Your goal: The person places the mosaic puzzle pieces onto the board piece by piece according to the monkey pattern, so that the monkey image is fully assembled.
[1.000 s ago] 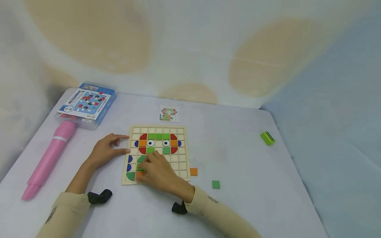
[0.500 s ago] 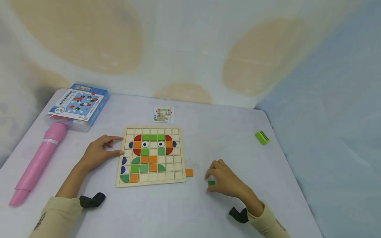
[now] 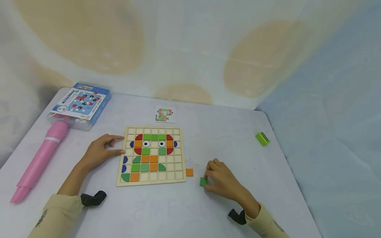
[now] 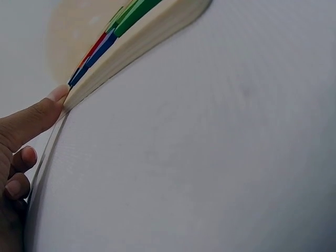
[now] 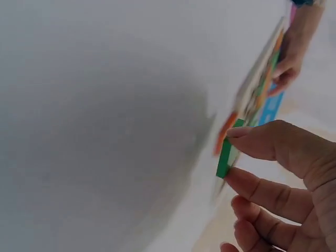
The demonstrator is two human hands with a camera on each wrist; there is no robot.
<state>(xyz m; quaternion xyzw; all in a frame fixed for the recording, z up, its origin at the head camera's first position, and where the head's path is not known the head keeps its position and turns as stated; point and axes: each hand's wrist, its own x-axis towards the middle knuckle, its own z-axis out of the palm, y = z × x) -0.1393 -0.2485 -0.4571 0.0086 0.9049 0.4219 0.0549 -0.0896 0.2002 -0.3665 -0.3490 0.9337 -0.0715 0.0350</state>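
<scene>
My right hand (image 3: 222, 180) pinches a green square tile (image 3: 202, 181) between thumb and forefinger, to the right of the wooden grid board (image 3: 148, 183). In the right wrist view the tile (image 5: 224, 159) stands on edge between the fingertips. My left hand (image 3: 99, 151) touches the board's left edge with its extended thumb and forefinger, the other fingers bent. Red, orange, green and blue pieces and two eye tiles (image 3: 146, 144) lie in the board's cells. An orange square tile (image 3: 189, 172) rests on the table by the board's lower right edge.
Behind the board lies a small printed pattern card (image 3: 165, 114). A boxed molecule-model set (image 3: 80, 103) and a pink long-handled object (image 3: 40, 162) are at the left. Far right sits a small stack of coloured tiles (image 3: 262, 139).
My right hand has left the board, moved right to the green tile on the table and taken hold of it; the tile is now slightly further left. My left hand stays at the board's edge.
</scene>
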